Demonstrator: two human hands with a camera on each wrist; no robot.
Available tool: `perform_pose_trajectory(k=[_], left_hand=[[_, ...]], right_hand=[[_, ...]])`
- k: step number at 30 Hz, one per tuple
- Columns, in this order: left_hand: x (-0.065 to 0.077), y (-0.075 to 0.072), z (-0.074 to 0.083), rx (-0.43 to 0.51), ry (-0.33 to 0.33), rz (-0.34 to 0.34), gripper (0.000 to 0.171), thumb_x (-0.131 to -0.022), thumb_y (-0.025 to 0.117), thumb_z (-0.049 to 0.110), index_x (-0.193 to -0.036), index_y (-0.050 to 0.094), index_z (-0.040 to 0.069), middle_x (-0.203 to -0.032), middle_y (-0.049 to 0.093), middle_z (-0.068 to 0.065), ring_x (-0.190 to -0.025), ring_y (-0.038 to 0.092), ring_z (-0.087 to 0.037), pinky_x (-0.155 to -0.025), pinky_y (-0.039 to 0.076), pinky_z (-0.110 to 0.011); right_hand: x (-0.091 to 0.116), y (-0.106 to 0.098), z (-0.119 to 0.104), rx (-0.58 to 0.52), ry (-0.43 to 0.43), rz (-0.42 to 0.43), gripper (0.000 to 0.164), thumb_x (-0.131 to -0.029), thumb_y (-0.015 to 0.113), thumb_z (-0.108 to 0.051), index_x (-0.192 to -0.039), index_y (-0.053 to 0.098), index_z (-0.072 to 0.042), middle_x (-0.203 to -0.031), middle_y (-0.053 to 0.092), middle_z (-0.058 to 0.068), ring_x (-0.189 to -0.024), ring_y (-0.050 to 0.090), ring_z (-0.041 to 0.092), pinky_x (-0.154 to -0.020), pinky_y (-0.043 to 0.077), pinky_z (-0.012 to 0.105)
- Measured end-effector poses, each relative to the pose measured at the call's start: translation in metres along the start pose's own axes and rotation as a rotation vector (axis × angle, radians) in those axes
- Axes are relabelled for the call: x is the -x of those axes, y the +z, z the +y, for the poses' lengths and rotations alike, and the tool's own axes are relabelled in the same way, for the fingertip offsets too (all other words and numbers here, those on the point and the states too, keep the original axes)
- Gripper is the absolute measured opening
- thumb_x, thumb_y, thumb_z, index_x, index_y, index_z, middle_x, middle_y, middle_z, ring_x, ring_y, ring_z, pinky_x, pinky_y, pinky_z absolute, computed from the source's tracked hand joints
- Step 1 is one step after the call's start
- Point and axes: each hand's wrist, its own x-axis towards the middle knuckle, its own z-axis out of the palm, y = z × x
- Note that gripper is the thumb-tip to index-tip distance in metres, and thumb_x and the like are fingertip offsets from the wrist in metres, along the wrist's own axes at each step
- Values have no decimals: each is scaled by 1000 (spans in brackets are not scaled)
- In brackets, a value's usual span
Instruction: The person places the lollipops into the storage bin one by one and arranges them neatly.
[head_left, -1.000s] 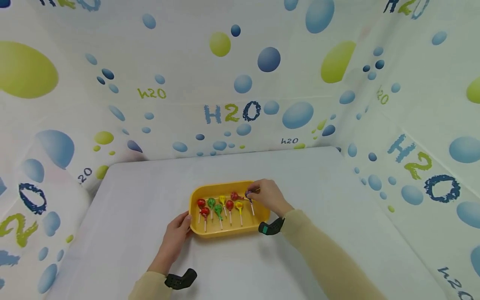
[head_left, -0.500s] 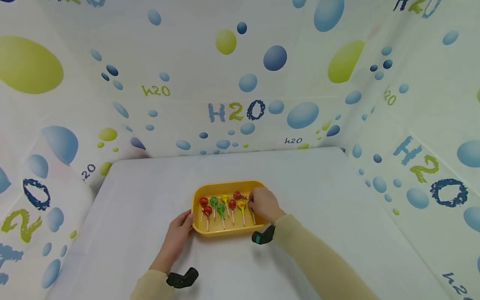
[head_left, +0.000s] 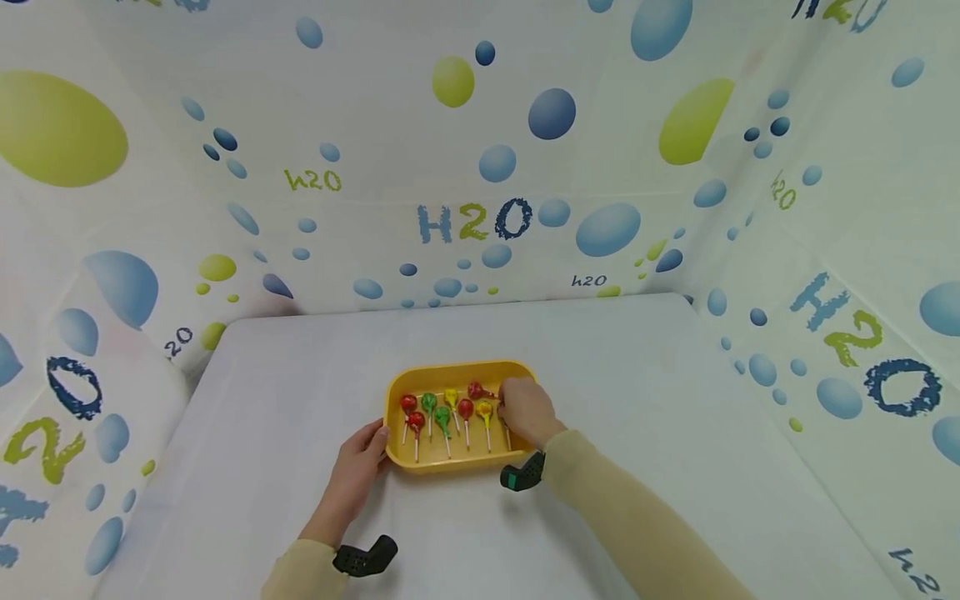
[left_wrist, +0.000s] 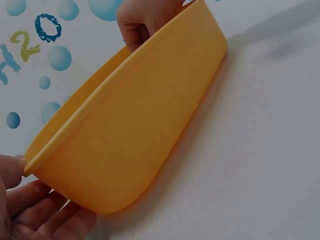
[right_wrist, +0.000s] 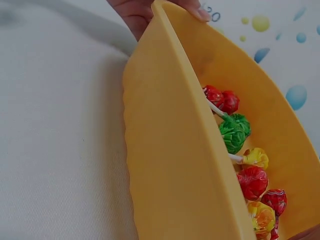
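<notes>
A yellow plastic tray (head_left: 442, 467) holds several wrapped lollipops: red (head_left: 416, 421), green (head_left: 442, 417) and yellow (head_left: 485, 411), most with sticks toward the person. One red lollipop (head_left: 476, 390) lies sideways near the back. At the tray's left end my left hand (head_left: 356, 467) grips it, thumb (left_wrist: 11, 169) at the rim and fingers against the outer wall. Inside the right end, my right hand (head_left: 527, 411) has its fingers curled over a lollipop whose stick (head_left: 507, 439) shows below them; the hand hides its head.
White cloth covers the table (head_left: 637, 375) around the tray. Behind and to both sides hangs a white sheet (head_left: 360, 108) printed with bubbles and H2O lettering. Each wrist wears a black camera band (head_left: 365, 557).
My right hand has come down and toward the person with the dark purple lollipop, its fingers now covering the head. My left hand keeps its grip on the tray. The view shifts slightly.
</notes>
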Motion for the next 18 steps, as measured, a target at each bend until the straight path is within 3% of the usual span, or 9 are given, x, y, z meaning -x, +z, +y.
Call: perform_pose_trajectory(k=[18], left_hand=[[2, -1, 1, -11, -2, -4, 56, -112, 38, 30, -158, 31, -1, -161, 35, -25, -143, 47, -41, -114, 45, -49]], right_hand=[[0, 1, -3, -4, 20, -14, 13, -94, 73, -12, -103, 76, -3, -97, 76, 8, -78, 65, 17, -82, 62, 35]])
